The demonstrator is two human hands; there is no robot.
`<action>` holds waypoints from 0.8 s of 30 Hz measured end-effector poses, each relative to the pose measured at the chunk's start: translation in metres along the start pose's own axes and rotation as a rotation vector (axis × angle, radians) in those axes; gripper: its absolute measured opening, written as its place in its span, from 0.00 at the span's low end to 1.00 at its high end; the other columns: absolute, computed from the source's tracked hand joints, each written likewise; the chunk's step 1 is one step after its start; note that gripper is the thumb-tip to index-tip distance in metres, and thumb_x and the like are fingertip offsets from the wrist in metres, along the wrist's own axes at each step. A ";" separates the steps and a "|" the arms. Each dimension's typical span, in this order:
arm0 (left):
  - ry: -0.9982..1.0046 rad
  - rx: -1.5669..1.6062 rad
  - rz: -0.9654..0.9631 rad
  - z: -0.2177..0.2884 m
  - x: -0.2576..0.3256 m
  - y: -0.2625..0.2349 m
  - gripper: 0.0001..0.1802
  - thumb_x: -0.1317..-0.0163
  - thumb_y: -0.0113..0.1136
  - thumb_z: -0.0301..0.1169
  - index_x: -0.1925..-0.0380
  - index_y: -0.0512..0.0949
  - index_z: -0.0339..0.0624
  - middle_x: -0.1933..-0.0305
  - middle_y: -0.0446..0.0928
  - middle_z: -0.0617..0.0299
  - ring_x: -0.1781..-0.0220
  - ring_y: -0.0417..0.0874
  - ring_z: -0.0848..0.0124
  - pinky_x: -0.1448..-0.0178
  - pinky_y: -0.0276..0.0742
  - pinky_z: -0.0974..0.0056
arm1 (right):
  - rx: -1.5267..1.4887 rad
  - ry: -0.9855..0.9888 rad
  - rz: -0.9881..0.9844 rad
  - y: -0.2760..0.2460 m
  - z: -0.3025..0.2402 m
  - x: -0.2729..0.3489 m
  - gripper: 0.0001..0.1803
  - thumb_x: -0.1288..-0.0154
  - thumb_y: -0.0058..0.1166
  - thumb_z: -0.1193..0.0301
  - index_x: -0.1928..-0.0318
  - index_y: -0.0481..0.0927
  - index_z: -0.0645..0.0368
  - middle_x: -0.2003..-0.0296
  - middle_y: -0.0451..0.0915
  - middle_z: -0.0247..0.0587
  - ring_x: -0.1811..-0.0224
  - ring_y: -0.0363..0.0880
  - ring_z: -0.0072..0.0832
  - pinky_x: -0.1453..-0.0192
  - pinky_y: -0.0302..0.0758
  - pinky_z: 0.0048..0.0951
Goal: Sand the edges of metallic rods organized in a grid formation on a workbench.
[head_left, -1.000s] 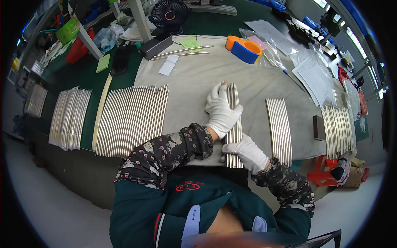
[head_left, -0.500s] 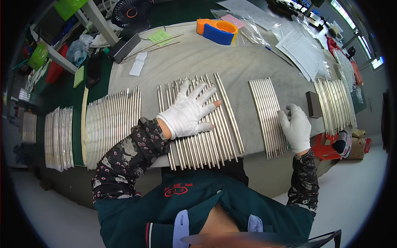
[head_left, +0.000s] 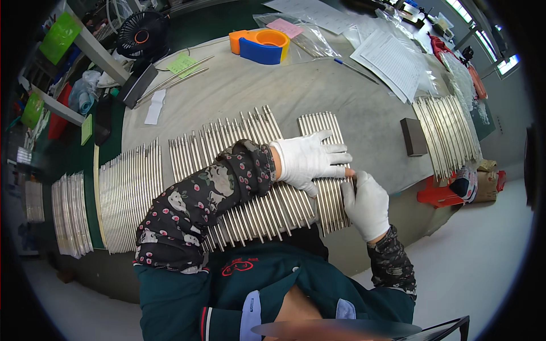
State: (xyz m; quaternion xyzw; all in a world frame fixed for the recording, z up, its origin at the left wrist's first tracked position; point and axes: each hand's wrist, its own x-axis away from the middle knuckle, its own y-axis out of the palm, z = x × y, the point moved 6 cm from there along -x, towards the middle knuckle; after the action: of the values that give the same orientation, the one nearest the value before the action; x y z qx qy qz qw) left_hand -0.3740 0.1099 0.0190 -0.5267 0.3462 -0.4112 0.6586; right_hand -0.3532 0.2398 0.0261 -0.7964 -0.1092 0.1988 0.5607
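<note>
the left hand (head_left: 307, 162) has been moved off the wide row (head_left: 256, 216) of rods and is now laid across the narrow row (head_left: 333, 207). the gap between the two rows has been closed to a thin strip at the lower end, and more bare cloth (head_left: 378, 142) is left between the narrow row and the block (head_left: 413, 136). by this, the rods seem to be gathered into one run, though the two rows are not yet level at the tips.

the left hand is held palm down, fingers spread wide; rods are pressed under it, and nothing is seen to be gripped. the right hand (head_left: 367, 204) is held half curled at the right edge of the narrow row, just beside the left fingertips; whether a rod is pinched by it cannot be told.

the rods are straight, slender and round, brightly polished like metal, with stepped, narrower tips seen along the far end of the wide row. that row is spread unevenly, with slits of cloth shown between rods. the cloth is pale, matt and faintly creased. both hands are covered by thin white gloves, one left fingertip being left bare. the block is dark, plain and square-edged. at far left, a bundle (head_left: 71, 213) is wrapped in clear, crinkled film.
</note>
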 end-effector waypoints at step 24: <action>0.004 0.415 0.858 0.047 -0.035 -0.082 0.13 0.50 0.63 0.34 0.66 0.73 0.44 0.74 0.78 0.56 0.70 0.80 0.55 0.67 0.76 0.59 | -2.128 0.424 0.179 -0.016 0.100 0.055 0.33 0.31 0.46 0.51 0.41 0.65 0.69 0.56 0.77 0.58 0.67 0.82 0.40 0.62 0.81 0.38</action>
State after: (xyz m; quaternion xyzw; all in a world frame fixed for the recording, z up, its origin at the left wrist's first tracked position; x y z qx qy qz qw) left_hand -0.3612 0.1523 0.1101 -0.1930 0.4442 -0.1634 0.8595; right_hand -0.3468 0.3526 0.0005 -0.8970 -0.0682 -0.0989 -0.4255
